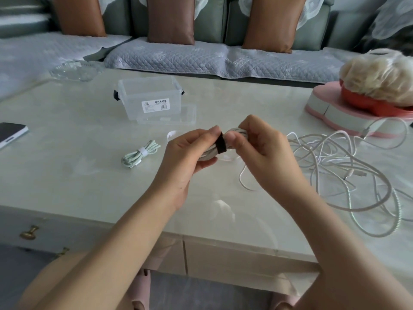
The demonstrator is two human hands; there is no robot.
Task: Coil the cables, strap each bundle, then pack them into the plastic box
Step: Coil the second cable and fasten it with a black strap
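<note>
Above the table's middle, both hands hold a coiled white cable bundle (234, 133). A black strap (220, 146) wraps around it. My left hand (185, 159) grips the bundle from below and pinches the strap's top end. My right hand (261, 153) grips the coil's right side, thumb pressed beside the strap. A green cable bundle (140, 155) tied with a white strap lies on the table to the left. The clear plastic box (150, 97) stands open behind, its lid (190, 115) lying beside it. Loose tangled cables (348, 173) spread at the right.
A phone (10, 134) lies at the table's left edge. A glass dish (73, 70) sits at the far left corner. A pink heart-shaped box (339, 108) with a red bowl of wrapped food stands far right. A white strap (171, 134) lies near the lid. A sofa runs behind.
</note>
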